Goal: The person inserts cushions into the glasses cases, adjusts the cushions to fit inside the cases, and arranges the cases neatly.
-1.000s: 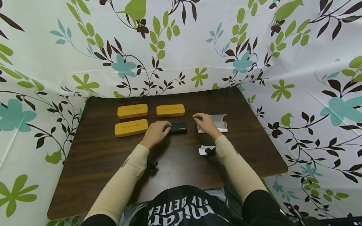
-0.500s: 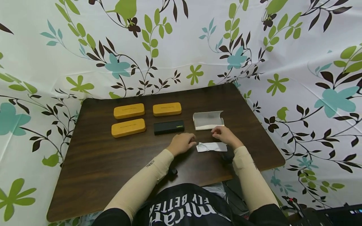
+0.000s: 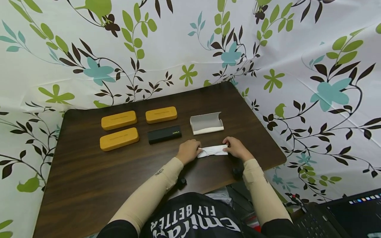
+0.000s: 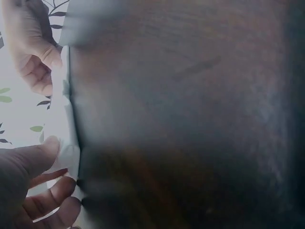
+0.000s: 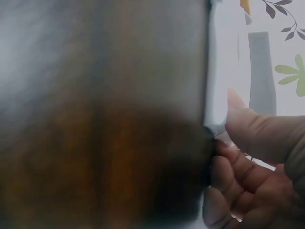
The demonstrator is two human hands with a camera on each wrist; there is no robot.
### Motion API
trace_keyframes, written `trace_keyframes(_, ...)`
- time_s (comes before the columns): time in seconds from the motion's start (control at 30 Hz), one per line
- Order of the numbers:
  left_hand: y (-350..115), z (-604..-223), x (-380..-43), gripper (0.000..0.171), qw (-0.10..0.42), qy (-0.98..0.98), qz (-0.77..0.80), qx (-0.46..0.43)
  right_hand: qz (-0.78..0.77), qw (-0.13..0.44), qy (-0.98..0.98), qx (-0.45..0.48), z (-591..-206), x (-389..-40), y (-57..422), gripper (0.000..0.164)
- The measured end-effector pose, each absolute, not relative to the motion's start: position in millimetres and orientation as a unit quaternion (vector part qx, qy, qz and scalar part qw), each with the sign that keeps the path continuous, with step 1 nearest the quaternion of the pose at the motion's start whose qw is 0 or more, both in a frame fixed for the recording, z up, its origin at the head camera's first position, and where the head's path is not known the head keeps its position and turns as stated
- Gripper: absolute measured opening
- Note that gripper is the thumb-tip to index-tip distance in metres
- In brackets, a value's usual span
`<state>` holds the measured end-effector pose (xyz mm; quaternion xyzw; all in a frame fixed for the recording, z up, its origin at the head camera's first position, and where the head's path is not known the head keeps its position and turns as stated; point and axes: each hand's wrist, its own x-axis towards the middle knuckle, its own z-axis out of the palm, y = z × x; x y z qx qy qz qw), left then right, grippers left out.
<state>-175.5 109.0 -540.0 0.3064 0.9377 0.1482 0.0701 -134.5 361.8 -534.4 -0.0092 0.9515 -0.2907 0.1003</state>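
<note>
A folded white cloth (image 3: 212, 151) lies flat on the dark wooden table, near its front right part. At the cloth's left end my left hand (image 3: 189, 151) pinches it, with the thumb on top in the left wrist view. The right end is pinched between the thumb and fingers of my right hand (image 3: 237, 149). In the right wrist view that thumb (image 5: 257, 131) presses on the white edge. Just behind the cloth stands a white case (image 3: 206, 123) with its lid open, like a glasses case. Whether anything is wrapped inside the cloth is hidden.
A closed black case (image 3: 164, 134) lies left of the white one. Three closed yellow cases lie further left and behind: one at the back (image 3: 161, 115), two at the left (image 3: 119, 120). A laptop (image 3: 351, 211) is at the lower right, off the table.
Both hands came down from the black and white cases to the cloth and took hold of its two ends. The head view has turned to the right.
</note>
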Motion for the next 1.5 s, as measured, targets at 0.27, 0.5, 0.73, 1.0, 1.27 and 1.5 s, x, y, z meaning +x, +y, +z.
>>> trace_keyframes(0.27,110.3,-543.4,-178.7,0.016,0.079,0.940,0.139,0.302,-0.266,0.100,0.959,-0.004,-540.9,-140.1,361.0,0.012)
trace_keyframes(0.5,107.9,-538.8,-181.0,0.015,0.101,0.925,0.170,0.323,-0.274,0.122,0.954,-0.011,-535.2,-140.9,365.5,0.013)
trace_keyframes(0.73,98.0,-530.8,-197.1,0.014,0.160,0.888,0.285,0.325,-0.310,0.142,0.940,-0.019,-524.7,-149.2,368.1,0.014)
trace_keyframes(1.0,88.3,-528.4,-212.0,0.017,0.234,0.841,0.419,0.249,-0.359,0.139,0.923,-0.028,-519.6,-166.5,374.3,0.012)
trace_keyframes(1.27,88.9,-532.2,-228.1,0.014,0.269,0.809,0.489,0.182,-0.393,0.124,0.911,-0.026,-520.9,-188.6,379.1,0.013)
trace_keyframes(1.5,92.2,-529.6,-243.2,0.016,0.219,0.833,0.474,0.181,-0.405,0.107,0.908,0.004,-523.9,-205.0,373.9,0.017)
